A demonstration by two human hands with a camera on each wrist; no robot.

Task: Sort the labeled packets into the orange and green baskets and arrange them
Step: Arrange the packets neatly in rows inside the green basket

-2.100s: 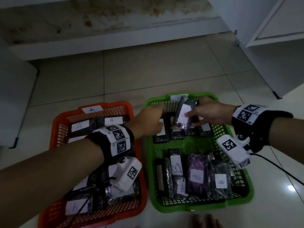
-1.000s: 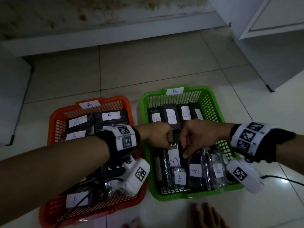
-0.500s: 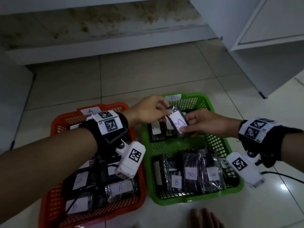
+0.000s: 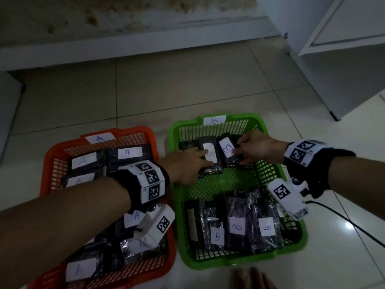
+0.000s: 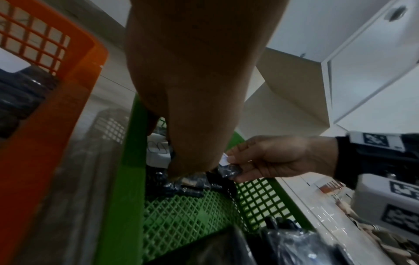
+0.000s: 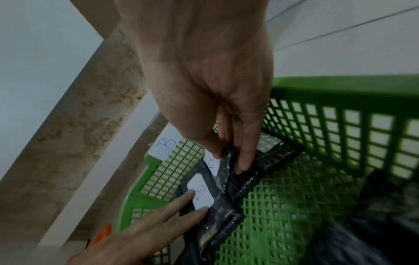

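Note:
The green basket (image 4: pixel 291 205), tagged B, holds dark packets with B labels in a far row and a near row (image 4: pixel 237 226). My right hand (image 4: pixel 239 152) pinches one B packet (image 4: pixel 228 151) at its right edge and holds it tilted against the far row; the right wrist view shows the fingers (image 6: pixel 240 161) curled on its wrapper. My left hand (image 4: pixel 203 158) lies with straight fingers on the neighbouring B packet (image 4: pixel 209 161). The orange basket (image 4: pixel 54 155), tagged A, holds packets with A labels (image 4: pixel 127 152) under my left forearm.
Both baskets stand side by side on a pale tiled floor (image 4: pixel 166 90). A white cabinet (image 4: pixel 343 69) stands at the back right and a stained wall base (image 4: pixel 125 44) runs behind. A black cable (image 4: pixel 354 226) trails right of the green basket. Toes (image 4: pixel 250 278) show at the bottom.
The B packet held up between both hands has come down into the green basket's far row. My left hand released it and now lies flat on the packet beside it.

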